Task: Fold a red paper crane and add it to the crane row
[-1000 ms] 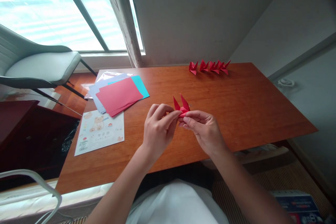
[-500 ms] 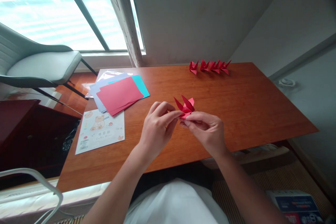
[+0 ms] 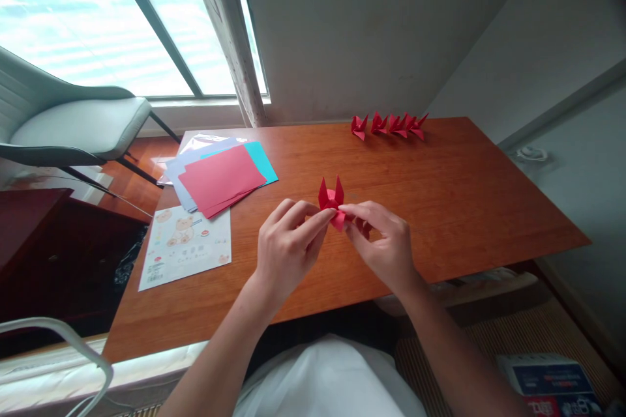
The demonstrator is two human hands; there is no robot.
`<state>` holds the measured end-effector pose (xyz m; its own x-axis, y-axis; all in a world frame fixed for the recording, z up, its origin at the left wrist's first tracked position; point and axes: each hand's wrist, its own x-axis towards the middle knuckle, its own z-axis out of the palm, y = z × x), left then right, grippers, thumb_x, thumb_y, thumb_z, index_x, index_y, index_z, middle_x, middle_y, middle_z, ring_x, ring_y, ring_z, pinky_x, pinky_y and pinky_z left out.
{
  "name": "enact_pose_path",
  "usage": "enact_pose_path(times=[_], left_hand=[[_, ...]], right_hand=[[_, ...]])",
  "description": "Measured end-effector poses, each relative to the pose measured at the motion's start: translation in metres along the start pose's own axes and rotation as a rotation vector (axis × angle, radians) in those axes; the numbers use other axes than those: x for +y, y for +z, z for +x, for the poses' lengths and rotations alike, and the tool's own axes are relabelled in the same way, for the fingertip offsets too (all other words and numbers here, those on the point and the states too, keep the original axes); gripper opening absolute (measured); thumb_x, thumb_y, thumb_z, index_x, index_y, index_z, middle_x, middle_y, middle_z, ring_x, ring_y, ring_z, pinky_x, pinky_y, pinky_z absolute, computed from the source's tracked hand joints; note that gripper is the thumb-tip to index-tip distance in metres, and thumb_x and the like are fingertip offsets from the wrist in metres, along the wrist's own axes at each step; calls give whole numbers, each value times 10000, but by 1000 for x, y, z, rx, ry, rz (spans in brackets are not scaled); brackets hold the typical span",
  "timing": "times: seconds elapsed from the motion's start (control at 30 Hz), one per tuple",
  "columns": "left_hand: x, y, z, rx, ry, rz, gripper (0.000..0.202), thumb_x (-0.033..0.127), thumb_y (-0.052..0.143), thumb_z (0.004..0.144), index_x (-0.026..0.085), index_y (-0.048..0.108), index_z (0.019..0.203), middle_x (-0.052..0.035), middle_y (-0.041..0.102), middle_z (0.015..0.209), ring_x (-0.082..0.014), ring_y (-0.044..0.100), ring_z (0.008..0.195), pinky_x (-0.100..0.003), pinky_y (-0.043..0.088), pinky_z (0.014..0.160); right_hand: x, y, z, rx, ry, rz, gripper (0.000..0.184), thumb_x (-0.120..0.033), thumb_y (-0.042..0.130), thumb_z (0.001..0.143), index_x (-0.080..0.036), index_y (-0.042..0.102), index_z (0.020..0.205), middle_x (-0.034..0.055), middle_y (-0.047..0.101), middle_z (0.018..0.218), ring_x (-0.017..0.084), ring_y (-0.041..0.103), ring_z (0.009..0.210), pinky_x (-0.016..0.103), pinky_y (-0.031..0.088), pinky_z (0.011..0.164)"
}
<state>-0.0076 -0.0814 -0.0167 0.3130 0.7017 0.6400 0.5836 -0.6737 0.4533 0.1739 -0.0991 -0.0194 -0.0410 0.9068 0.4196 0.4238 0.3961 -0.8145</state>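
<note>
A red origami crane is held up over the near middle of the table, two pointed tips rising from it and a flap facing me. My left hand pinches its left side between thumb and forefinger. From the right, my right hand has its thumb and fingertips closed on the crane's other side. Fingers cover part of the lower folds. Several finished-looking red paper cranes stand in a row at the table's far edge.
Red paper sheets lie over blue and lilac ones on the left of the wooden table. A white bear-printed sheet rests nearer me. A grey chair stands beyond the left edge; a white tube curves at lower left.
The crane has turned in my hands, so its two tips now point straight up and a flap faces me. It has shifted slightly left, and my right hand's grip has changed.
</note>
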Motion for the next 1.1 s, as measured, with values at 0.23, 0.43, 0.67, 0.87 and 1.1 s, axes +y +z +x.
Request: enact_pose_path(times=[0.23, 0.43, 0.67, 0.87, 1.1], left_hand=[[18, 3, -7, 24, -838, -908, 191, 368, 651, 914, 187, 670, 975, -25, 663, 782, -94, 475, 579, -214, 327, 507], [27, 6, -10, -54, -1088, -1289, 201, 324, 808, 785, 164, 709, 855, 24, 575, 689, -35, 341, 523, -177, 229, 472], [23, 11, -12, 33, -867, -1044, 120, 308, 774, 828, 196, 768, 870, -22, 646, 793, -123, 499, 731, -238, 402, 655], [17, 16, -14, 146, -698, -875, 88, 288, 816, 781, 245, 813, 858, 1, 451, 780, -113, 409, 684, -239, 379, 570], [10, 15, -11, 132, -515, -774, 126, 223, 791, 805, 307, 826, 894, -30, 491, 854, -149, 489, 796, -247, 432, 598]], right_hand=[[6, 1, 2, 163, -323, -331, 274, -86, 645, 897, -277, 750, 1062, 49, 693, 860, 182, 619, 785, 316, 512, 716], [6, 2, 1, 156, -403, -444, 306, -65, 659, 868, -281, 740, 1070, 42, 717, 863, 193, 580, 769, 326, 505, 718], [-1, 1, 3, 61, -318, -402, 100, -153, 662, 875, -229, 717, 908, 52, 687, 822, 212, 548, 785, 348, 482, 708], [-6, -1, 8, -70, -219, -263, 144, -161, 575, 933, -213, 677, 845, 44, 651, 809, 197, 532, 776, 344, 452, 709], [-10, -15, 18, -258, 1, -15, 184, -220, 587, 944, -196, 702, 802, 22, 613, 756, 160, 527, 719, 299, 403, 636]])
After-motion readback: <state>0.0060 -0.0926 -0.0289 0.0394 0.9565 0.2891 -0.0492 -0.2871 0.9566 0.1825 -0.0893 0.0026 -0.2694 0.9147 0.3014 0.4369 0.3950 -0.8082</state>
